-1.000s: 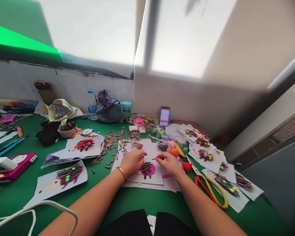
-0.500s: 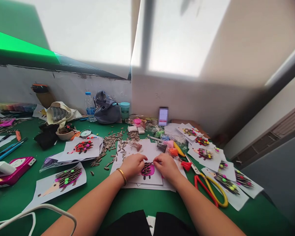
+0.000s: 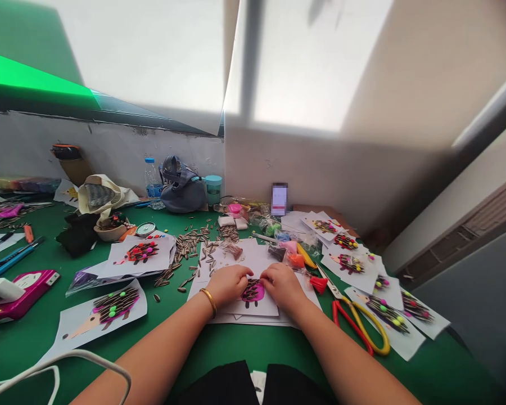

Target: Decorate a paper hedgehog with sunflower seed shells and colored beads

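Observation:
Between my hands lies a sheet with a pink hedgehog picture (image 3: 253,291), its back covered in dark striped sunflower seeds. On its left side my left hand (image 3: 231,286) rests on the paper, index finger stretched over the top of the picture and thumb apart from it. My right hand (image 3: 283,286) touches the upper right edge of the hedgehog with thumb and fingertips pinched together. Whatever is in that pinch is too small to make out. More white sheets (image 3: 219,318) are stacked underneath.
Loose sunflower seeds (image 3: 189,246) spread to the left. Red-and-yellow-handled scissors (image 3: 354,315) lie right, beside finished hedgehog cards (image 3: 385,320). Coloured clay packets (image 3: 295,253) sit behind my right hand. A phone (image 3: 279,199) leans on the wall; a white cable (image 3: 88,355) crosses the front left.
My right fingertips have shifted slightly left and down onto the hedgehog's edge. My left hand stays in the same place.

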The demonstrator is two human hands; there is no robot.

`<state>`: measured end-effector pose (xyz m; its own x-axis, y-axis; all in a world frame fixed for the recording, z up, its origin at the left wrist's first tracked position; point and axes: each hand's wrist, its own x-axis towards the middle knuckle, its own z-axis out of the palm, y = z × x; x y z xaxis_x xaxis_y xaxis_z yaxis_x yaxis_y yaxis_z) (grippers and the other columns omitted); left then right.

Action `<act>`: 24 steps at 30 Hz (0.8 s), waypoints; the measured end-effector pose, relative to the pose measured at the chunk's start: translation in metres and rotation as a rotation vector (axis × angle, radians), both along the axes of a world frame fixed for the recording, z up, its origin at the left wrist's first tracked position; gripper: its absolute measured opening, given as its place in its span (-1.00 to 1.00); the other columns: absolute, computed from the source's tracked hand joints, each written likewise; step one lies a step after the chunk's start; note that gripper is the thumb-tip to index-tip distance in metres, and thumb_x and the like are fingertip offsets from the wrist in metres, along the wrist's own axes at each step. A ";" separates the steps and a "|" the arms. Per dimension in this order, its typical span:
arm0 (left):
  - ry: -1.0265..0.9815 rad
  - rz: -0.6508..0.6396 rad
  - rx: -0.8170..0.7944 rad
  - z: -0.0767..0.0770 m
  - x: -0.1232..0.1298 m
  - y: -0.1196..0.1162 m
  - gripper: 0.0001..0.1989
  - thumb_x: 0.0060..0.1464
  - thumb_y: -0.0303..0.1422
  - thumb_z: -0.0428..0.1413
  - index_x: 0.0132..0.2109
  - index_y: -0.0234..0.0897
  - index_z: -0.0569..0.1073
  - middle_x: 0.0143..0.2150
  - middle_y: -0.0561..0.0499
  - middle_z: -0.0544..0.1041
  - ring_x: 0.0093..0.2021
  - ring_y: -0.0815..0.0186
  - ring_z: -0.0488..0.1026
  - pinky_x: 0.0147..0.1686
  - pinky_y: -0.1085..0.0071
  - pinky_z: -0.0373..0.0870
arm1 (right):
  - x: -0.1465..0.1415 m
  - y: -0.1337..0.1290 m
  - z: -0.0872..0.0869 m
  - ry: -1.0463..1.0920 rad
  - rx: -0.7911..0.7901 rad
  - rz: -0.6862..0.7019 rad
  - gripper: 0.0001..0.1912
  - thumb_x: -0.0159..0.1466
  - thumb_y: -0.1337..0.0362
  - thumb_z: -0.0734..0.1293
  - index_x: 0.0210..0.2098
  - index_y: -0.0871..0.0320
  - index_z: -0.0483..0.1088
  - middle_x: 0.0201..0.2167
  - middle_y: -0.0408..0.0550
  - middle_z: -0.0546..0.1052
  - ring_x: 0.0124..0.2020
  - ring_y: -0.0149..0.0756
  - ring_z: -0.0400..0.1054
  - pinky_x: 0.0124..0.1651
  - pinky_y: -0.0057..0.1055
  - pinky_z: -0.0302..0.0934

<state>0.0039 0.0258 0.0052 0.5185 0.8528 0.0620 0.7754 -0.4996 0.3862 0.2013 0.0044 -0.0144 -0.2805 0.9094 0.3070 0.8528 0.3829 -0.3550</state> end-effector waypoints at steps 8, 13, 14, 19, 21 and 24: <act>0.004 0.004 -0.006 0.001 0.000 0.000 -0.59 0.11 -0.39 -0.13 -0.03 -0.11 0.53 -0.04 0.05 0.59 -0.03 0.22 0.50 -0.06 0.35 0.37 | 0.000 0.001 -0.003 -0.009 0.016 0.017 -0.89 0.23 0.34 0.36 -0.34 0.06 0.57 -0.35 -0.11 0.56 -0.22 -0.26 0.36 -0.13 -0.36 0.09; -0.006 0.008 -0.016 0.001 -0.001 0.001 -0.59 0.12 -0.39 -0.14 -0.03 -0.13 0.53 -0.03 0.04 0.59 -0.02 0.21 0.49 -0.04 0.35 0.37 | 0.000 0.000 -0.003 -0.007 0.005 0.016 -0.88 0.23 0.34 0.35 -0.34 0.05 0.56 -0.34 -0.12 0.56 -0.22 -0.27 0.36 -0.13 -0.36 0.09; -0.013 0.011 -0.021 0.000 -0.001 0.001 -0.59 0.12 -0.39 -0.14 -0.03 -0.13 0.53 -0.03 0.04 0.59 -0.02 0.22 0.49 -0.04 0.35 0.36 | 0.000 -0.001 -0.002 -0.004 0.000 0.017 -0.88 0.23 0.33 0.35 -0.34 0.05 0.56 -0.34 -0.12 0.56 -0.22 -0.28 0.36 -0.13 -0.37 0.09; -0.125 0.028 -0.027 -0.002 -0.004 0.003 -0.60 0.12 -0.42 -0.13 -0.05 -0.15 0.54 -0.04 0.03 0.59 -0.01 0.24 0.48 -0.02 0.38 0.35 | 0.004 -0.003 0.004 0.024 0.002 0.031 -0.84 0.25 0.34 0.31 -0.32 0.06 0.56 -0.36 -0.12 0.56 -0.22 -0.29 0.38 -0.12 -0.38 0.11; -0.198 0.101 0.022 -0.002 -0.007 0.006 -0.63 0.13 -0.41 -0.11 -0.05 -0.16 0.53 -0.04 0.02 0.58 -0.03 0.25 0.48 -0.03 0.39 0.35 | 0.007 -0.003 0.006 0.041 0.016 0.013 -0.82 0.26 0.32 0.28 -0.33 0.08 0.56 -0.36 -0.11 0.56 -0.23 -0.29 0.38 -0.13 -0.38 0.12; -0.214 0.255 0.100 0.000 -0.013 0.011 -0.69 0.16 -0.34 -0.05 -0.06 -0.17 0.52 -0.06 -0.01 0.57 -0.09 0.23 0.49 -0.09 0.38 0.37 | 0.011 -0.001 0.006 0.067 0.027 -0.030 -0.79 0.28 0.32 0.25 -0.33 0.10 0.55 -0.33 -0.07 0.56 -0.23 -0.28 0.38 -0.12 -0.38 0.15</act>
